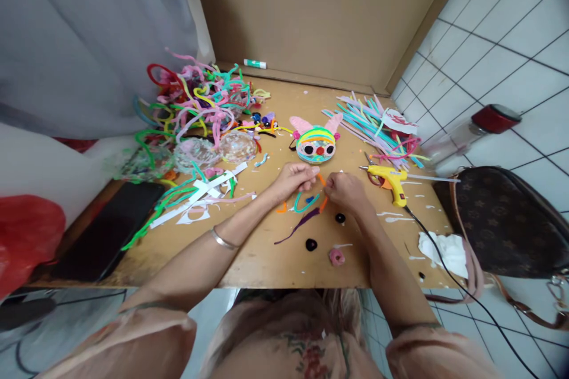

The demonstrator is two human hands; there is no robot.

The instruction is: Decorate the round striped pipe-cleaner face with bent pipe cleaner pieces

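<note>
Between my two hands runs a short orange pipe cleaner (323, 204). My left hand (297, 180) pinches its upper part, and my right hand (344, 190) is closed around it, with the fingertips partly hidden. Just beyond my hands sits a round, colourful animal-face craft (316, 147) with pink ears, black eyes and a red nose. Below my hands lie a bent teal pipe cleaner (304, 206), a purple strip (304, 222) and a small orange piece (281, 208). Two black coils (312, 244) and a pink coil (336, 257) rest nearer the table's front edge.
A yellow glue gun (391, 182) lies at right, its cord crossing the edge. Behind it are loose pipe cleaners (368, 124); a brown handbag (511, 219) and a bottle (471, 130) stand farther right. At left are tangled pipe cleaners (200, 100), clear plastic balls (237, 147) and a black phone (111, 231).
</note>
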